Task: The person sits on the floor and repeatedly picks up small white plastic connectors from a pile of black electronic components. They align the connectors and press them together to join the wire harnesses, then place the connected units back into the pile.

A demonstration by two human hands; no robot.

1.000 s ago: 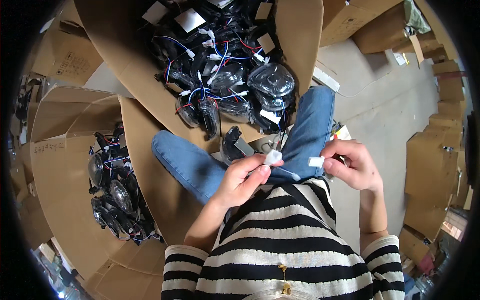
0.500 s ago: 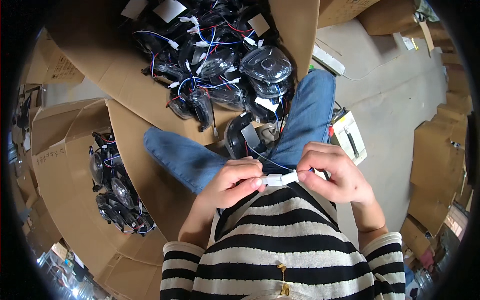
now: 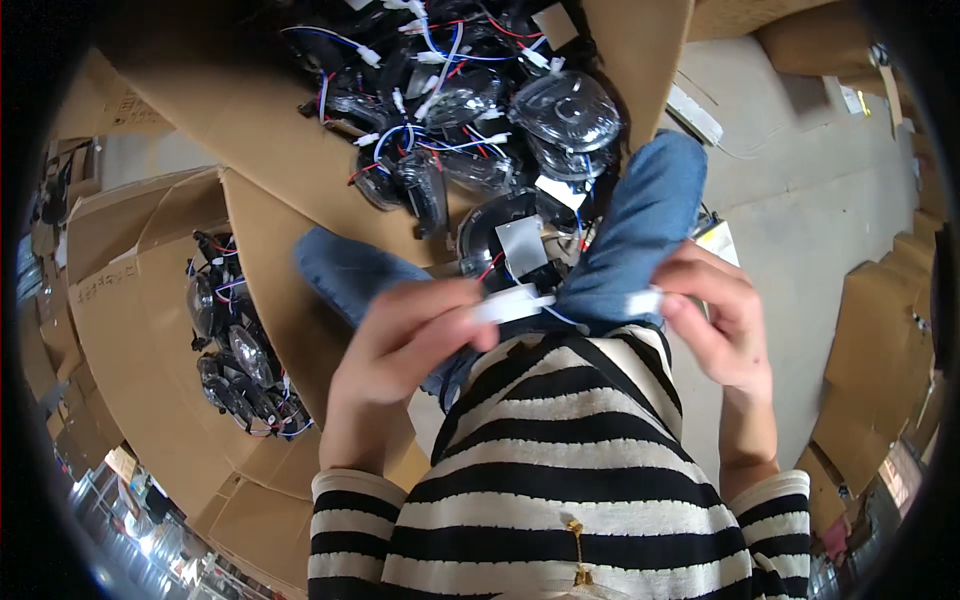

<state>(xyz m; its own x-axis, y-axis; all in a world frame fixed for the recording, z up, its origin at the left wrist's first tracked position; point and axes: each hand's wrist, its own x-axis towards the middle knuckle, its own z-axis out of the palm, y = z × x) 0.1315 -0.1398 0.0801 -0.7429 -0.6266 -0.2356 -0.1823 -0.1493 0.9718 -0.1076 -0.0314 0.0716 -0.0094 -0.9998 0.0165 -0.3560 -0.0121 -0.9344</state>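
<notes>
My left hand pinches a white plastic connector between thumb and fingers in front of my striped top. A thin wire shows just beyond its free end. Off to the right, my right hand pinches a second, smaller white connector, blurred by motion. A gap separates the two connectors. Beyond them, between my legs, is a black lamp unit with a pale rectangular label and a red wire. Which wire runs to which connector I cannot tell.
A big cardboard box ahead holds many black, film-wrapped lamp units with coloured wires and white plugs. Another carton at the left holds more lamps. A white power strip lies on the floor; flattened cardboard stands at right.
The two white connectors, earlier end to end, are now apart. My left hand has moved left and up, my right hand right and slightly up. The view has shifted a little.
</notes>
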